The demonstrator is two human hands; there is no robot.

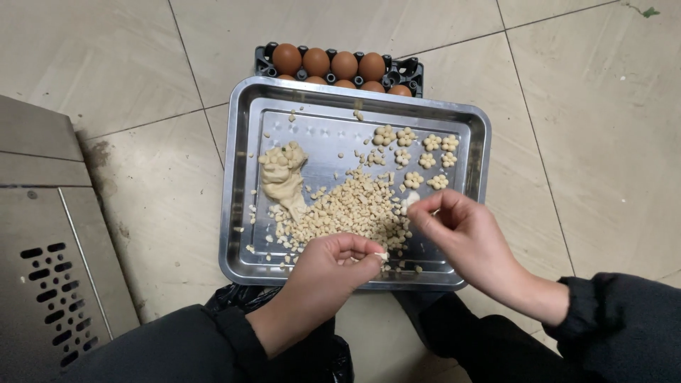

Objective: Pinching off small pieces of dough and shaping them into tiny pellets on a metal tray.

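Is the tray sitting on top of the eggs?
Yes, the metal tray rests over the egg carton, so only the far rows of brown eggs stick out behind it.

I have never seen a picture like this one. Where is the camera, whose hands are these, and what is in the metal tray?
There is no machine. A person wears a camera on the head, so you look down at that person's own two bare hands. On the tiled floor sits a metal tray holding a lump of dough, a heap of small dough pellets and some little flower-shaped clusters. Behind the tray is a crate of brown eggs. The left hand pinches a small dough piece. The right hand pinches another piece.
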